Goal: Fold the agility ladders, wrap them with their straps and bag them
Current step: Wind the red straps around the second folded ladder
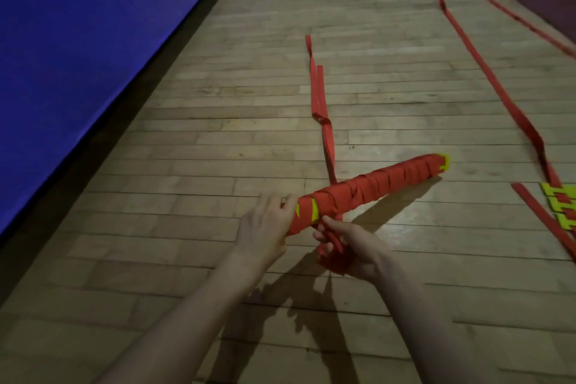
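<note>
No text, label, brand mark or number can be read anywhere in the view. The red strap (324, 121), the wrapped ladder bundle (367, 188) and the blue mat (78, 50) carry plain colour only, with no lettering on the wooden floor (218, 134).

Floor (249, 121): wood planks, worn, bit shiny where light hits. Red strap (324, 121): flat cloth, matt, soft. Bundle (371, 187): wrapped in same red cloth; yellow rungs (444, 162) peeking out, maybe plastic. Blue mat (78, 56): smooth, dull.
</note>
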`<state>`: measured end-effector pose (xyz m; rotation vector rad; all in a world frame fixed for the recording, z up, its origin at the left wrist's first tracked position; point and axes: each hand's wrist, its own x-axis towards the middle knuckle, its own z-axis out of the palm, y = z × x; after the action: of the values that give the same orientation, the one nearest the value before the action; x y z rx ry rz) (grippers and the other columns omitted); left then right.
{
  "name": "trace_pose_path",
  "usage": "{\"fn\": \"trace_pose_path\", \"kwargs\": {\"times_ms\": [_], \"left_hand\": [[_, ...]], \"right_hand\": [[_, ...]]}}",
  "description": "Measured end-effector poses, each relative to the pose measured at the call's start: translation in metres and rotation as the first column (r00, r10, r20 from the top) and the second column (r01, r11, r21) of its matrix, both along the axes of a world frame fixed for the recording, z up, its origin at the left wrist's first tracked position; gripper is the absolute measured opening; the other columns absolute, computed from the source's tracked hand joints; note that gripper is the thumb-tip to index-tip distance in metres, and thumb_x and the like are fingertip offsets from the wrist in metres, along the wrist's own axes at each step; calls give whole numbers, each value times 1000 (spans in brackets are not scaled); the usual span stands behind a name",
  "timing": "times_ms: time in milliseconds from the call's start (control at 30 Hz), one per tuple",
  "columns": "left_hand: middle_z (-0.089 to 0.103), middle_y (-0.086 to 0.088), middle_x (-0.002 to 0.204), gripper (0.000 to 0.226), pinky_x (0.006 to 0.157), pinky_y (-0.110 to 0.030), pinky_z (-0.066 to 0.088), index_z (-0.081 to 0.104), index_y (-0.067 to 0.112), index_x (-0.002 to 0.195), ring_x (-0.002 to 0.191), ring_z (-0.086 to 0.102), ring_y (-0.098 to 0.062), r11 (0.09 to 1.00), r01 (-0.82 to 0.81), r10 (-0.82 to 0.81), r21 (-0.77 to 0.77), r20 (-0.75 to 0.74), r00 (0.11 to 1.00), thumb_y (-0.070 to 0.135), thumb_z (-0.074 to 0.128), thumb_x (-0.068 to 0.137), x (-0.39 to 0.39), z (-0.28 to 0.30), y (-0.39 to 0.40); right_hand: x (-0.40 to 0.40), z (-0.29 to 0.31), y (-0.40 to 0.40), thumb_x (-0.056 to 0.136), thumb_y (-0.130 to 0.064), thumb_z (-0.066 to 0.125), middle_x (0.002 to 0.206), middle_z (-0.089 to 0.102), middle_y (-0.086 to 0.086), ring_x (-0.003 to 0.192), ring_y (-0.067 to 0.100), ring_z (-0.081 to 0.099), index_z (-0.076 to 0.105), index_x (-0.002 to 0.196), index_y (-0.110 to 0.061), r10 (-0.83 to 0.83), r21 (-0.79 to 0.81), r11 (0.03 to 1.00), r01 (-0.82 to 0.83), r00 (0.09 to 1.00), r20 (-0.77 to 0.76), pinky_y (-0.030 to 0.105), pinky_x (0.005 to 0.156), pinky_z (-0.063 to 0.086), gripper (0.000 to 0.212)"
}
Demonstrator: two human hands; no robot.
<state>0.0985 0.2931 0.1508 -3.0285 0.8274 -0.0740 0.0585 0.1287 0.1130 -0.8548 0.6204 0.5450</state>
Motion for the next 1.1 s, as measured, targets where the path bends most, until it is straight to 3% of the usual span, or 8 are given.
{"fn": "trace_pose_path", "kwargs": {"times_ms": [200,367,500,667,767,833,900,1100], "left_hand": [[42,-5,125,59,86,-30,45,29,18,141,118,42,-21,999,18,-20,-27,-68,997,17,59,90,-17,-21,6],[60,-14,101,81,56,-29,55,51,7,120,84,64,-27,961,253,-235,-108,158,959,6,88,48,-22,-35,15],[38,4,123,76,83,-23,45,39,23,136,108,50,-15,906,-173,39,-387,-331,943,28,79,71,-10,-17,11],[63,-5,97,54,72,-31,51,56,16,119,86,62,-18,588,-756,4,-288,-933,359,56,61,83,24,5,4],[66,-6,77,60,56,-21,46,60,9,99,60,64,-14,644,-761,50,76,-997,-57,65,44,87,32,14,6],[67,-4,74,58,44,-15,47,60,5,94,53,63,-10,661,-736,0,147,-981,-196,62,52,84,31,14,9],[65,-3,76,48,41,-12,45,58,6,97,54,60,-7,652,-754,-50,79,-988,-147,52,61,83,29,9,8],[60,4,92,49,65,-28,54,52,23,105,78,61,-12,905,-387,151,-175,-719,679,44,79,71,11,0,-5]], "right_hand": [[9,-13,26,55,-59,85,66,67,8,54,16,58,65,101,-3,-157,-302,945,130,985,-67,31,64,49,75],[12,-13,32,73,-56,74,62,61,3,43,10,53,65,91,-9,-144,-330,935,128,989,-24,22,43,40,51],[12,-15,32,78,-40,74,52,54,2,45,12,45,60,76,-9,-209,-207,958,199,977,-29,24,50,33,34],[9,-8,27,86,-31,67,62,57,6,44,11,51,60,85,-6,-200,-195,959,208,978,60,20,44,38,25],[4,-12,23,88,-33,65,64,58,5,43,8,45,60,98,-6,-177,-180,965,193,979,101,19,44,38,29],[2,-15,21,89,-34,64,61,57,5,39,7,42,57,100,-4,-157,-197,964,180,980,124,20,42,37,32],[0,-17,14,88,-38,65,55,57,3,37,11,41,52,108,-3,-92,-218,969,118,988,124,22,40,37,41],[-2,-14,11,65,-56,79,80,65,6,49,12,58,62,119,-4,-14,-155,988,17,1000,18,23,47,44,77]]}}
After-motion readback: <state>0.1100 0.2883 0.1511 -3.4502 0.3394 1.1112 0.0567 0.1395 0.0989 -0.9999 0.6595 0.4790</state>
